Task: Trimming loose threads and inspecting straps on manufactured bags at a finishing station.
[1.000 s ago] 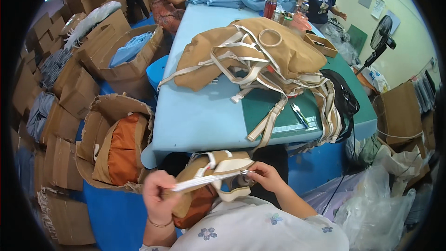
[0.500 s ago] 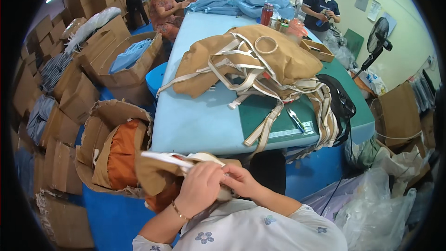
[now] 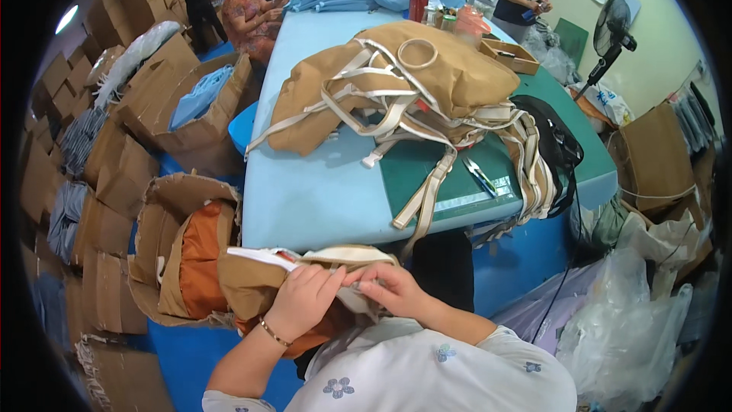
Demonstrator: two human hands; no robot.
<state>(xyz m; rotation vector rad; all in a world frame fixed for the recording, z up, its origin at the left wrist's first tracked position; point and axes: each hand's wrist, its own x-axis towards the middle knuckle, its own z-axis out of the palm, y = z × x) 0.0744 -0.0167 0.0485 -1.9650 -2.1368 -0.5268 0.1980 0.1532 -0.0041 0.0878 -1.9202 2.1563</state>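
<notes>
A tan fabric piece [image 3: 248, 281] with white trim [image 3: 263, 257] and an orange part lies across my lap, below the table's near edge. My left hand [image 3: 305, 297] is closed on its upper edge. Beside it my right hand [image 3: 398, 291] pinches the same piece, its fingertips close to those of the left. What exactly the fingertips grip is hidden. On the table [image 3: 305, 210] ahead rests a heap of tan fabric [image 3: 465, 69] with white-edged straps [image 3: 431, 198]. A roll of tape [image 3: 417, 54] sits on top, and small thread snips [image 3: 480, 178] lie beside the straps.
At my left stands an open carton [image 3: 149, 217] holding tan and orange fabric; more cartons line that side. A black bag [image 3: 560, 145], wooden tray [image 3: 515, 57] and red flask [image 3: 418, 3] are on the table. Plastic bags [image 3: 621, 313] and a fan [image 3: 612, 27] stand right. Other people work farther back.
My view has shifted slightly, so the table and heap appear lower left to upper left. Both hands keep hold of the tan piece; my fingers have moved a little along its edge.
</notes>
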